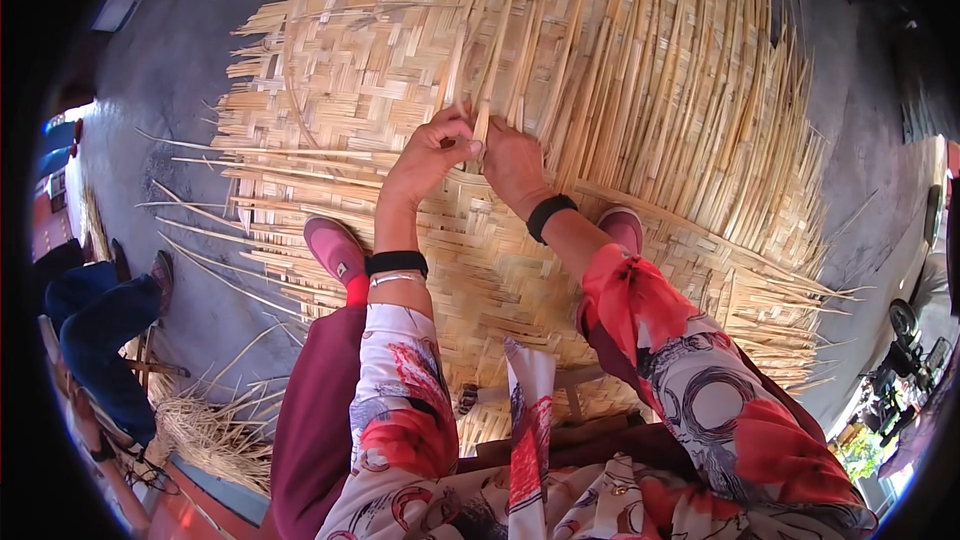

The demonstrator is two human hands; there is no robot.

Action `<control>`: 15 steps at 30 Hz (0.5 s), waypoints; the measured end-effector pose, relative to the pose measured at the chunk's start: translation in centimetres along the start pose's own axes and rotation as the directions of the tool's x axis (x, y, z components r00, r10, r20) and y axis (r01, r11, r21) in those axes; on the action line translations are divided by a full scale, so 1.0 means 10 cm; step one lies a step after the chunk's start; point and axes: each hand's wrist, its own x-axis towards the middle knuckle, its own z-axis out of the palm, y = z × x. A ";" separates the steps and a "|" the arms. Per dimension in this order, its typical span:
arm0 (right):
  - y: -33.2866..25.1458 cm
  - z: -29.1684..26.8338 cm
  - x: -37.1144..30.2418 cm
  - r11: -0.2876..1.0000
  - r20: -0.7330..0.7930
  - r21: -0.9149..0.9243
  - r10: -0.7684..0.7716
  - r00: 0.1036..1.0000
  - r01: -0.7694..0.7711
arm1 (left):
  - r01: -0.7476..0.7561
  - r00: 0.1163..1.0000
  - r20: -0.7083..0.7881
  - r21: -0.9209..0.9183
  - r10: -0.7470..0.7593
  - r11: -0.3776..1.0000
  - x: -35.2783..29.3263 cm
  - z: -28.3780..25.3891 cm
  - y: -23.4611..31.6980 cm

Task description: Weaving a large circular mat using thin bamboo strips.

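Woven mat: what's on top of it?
Long strips and two pink shoes are on the woven mat, with the left hand and right hand at the strips. Whatever they cover cannot be seen.

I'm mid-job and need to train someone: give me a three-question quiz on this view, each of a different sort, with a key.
1. True or false: the left hand and right hand are close together over the mat.
2. Multiple choice: what are the left shoe and right shoe on?
a) bare floor
b) the mat
c) a bench
3. Fill in the colour: the left wristband and right wristband are both ___.

Key:
1. True
2. b
3. black
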 end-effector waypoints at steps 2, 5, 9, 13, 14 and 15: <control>0.02 0.01 -0.02 0.995 0.083 -0.008 -0.100 0.992 0.101 | 0.040 0.985 -0.157 -0.183 -0.069 0.982 -0.02 -0.05 0.04; 0.10 0.05 -0.04 0.997 0.178 0.003 -0.072 0.981 0.072 | -0.172 0.950 -0.311 -0.590 -0.025 0.789 -0.05 -0.14 0.10; 0.15 0.18 -0.09 0.980 -0.031 0.143 0.144 0.989 -0.139 | -0.549 0.722 -0.684 -0.479 0.100 0.685 -0.17 -0.26 0.02; 0.07 0.19 -0.18 0.946 0.218 0.093 0.285 0.933 -0.310 | -0.228 0.388 -0.919 -0.020 0.072 0.973 -0.45 -0.43 -0.22; 0.05 0.14 -0.19 0.937 0.271 0.158 0.263 0.926 -0.312 | -0.264 0.342 -0.926 0.065 0.157 0.962 -0.50 -0.48 -0.25; 0.01 0.10 -0.18 0.946 0.244 0.222 0.179 0.953 -0.234 | -0.130 0.405 -0.893 0.157 0.197 0.979 -0.54 -0.54 -0.27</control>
